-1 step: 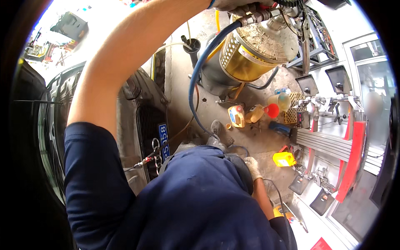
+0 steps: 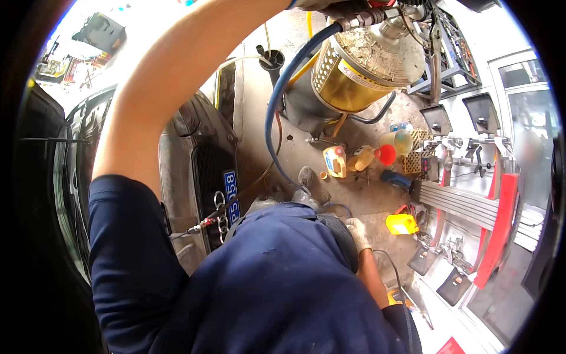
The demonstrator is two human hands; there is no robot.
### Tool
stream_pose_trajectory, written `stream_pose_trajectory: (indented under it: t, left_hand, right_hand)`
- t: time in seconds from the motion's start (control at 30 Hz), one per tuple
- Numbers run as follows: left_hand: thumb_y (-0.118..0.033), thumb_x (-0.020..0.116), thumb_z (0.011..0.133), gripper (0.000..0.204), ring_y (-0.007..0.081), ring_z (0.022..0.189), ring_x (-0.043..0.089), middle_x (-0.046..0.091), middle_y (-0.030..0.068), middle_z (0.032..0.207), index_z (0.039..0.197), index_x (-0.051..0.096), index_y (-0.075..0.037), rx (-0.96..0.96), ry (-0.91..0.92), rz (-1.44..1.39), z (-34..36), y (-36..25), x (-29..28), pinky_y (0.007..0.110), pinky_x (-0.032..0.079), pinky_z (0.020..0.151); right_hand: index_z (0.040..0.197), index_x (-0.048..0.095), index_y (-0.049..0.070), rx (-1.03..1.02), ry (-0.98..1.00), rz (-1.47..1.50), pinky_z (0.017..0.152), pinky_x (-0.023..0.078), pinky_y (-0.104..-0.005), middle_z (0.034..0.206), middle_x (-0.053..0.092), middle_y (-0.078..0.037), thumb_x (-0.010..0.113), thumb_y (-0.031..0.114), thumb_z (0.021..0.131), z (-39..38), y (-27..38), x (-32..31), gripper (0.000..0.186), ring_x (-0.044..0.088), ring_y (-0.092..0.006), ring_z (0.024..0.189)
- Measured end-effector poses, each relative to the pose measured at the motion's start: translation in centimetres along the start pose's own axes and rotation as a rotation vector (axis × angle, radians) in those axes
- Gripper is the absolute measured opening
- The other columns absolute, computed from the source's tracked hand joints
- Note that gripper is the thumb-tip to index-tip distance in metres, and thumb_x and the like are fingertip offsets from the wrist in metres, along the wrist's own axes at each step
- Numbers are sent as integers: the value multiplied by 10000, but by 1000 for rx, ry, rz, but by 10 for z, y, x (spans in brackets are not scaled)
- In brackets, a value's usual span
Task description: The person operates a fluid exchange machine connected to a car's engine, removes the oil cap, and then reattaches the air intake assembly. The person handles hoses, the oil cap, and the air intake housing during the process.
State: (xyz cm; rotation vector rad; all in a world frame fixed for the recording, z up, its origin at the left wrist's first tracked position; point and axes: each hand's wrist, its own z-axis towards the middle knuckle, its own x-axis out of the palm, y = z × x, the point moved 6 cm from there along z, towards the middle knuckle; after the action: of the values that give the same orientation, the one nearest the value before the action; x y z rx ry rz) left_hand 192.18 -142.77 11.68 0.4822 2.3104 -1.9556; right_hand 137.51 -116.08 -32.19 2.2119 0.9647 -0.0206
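My left arm reaches up across the view. The gloved left hand (image 2: 333, 7) is partly cut off by the upper edge, its fingers curled beside a metal hose fitting (image 2: 361, 21) and a red part; what they grip is hidden. From that fitting a thick blue hose (image 2: 272, 100) curves down towards the floor by my shoes. Below the fitting stands a tank with a yellowish see-through upper chamber (image 2: 348, 88) and a dirt-covered top. My right hand (image 2: 357, 233), in a pale glove, is low beside my hip, its fingers mostly hidden.
A dark car front (image 2: 203, 159) stands close on the left. Jugs (image 2: 335, 161), a red funnel (image 2: 385, 155) and a yellow container (image 2: 402, 224) are on the floor to the right. Along the right wall is a metal rack with red uprights (image 2: 498, 230). A dark cable (image 2: 394, 268) hangs near my right forearm.
My left glove and the hose fitting sit slightly nearer the upper edge, with less of the fingers showing. The right hand stays by my hip.
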Motion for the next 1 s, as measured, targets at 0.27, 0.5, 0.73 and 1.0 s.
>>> stream_pose_trajectory:
  t: [0.27, 0.5, 0.73, 1.0]
  left_hand:
    - [-335, 538, 1065, 330, 96, 763, 639, 680, 34, 869, 1086, 693, -45, 182, -647, 47, -184, 33, -53, 264, 512, 653]
    - [-332, 555, 1063, 333, 107, 601, 582, 590, 12, 715, 958, 669, -38, -95, -1429, -205, -416, 89, 73, 251, 477, 583]
    - [-357, 634, 1036, 297, 66, 544, 523, 592, -18, 707, 918, 664, -86, -657, -1631, -644, -526, 221, 318, 230, 440, 509]
    - [-405, 665, 1004, 371, 98, 571, 531, 593, -6, 682, 880, 665, -56, -1068, -1474, -740, -617, 362, 497, 280, 444, 532]
  right_hand:
    - [1175, 679, -12, -92, 98, -384, 810, 563, -309, 1027, 743, -104, 651, 79, 910, 53, 59, -6, 281, 691, -167, 895]
    - [1182, 656, -12, -160, 358, -439, 709, 534, -275, 925, 710, -59, 608, 103, 942, 98, 142, 43, 270, 636, -120, 756]
    - [1140, 631, -25, -73, 485, -374, 622, 546, -295, 841, 678, -80, 604, 58, 935, 138, 151, 86, 222, 625, -145, 647]
    - [1187, 606, 21, 103, 389, -440, 547, 528, -348, 789, 655, -78, 558, 105, 994, 127, 99, 75, 216, 599, -171, 580]
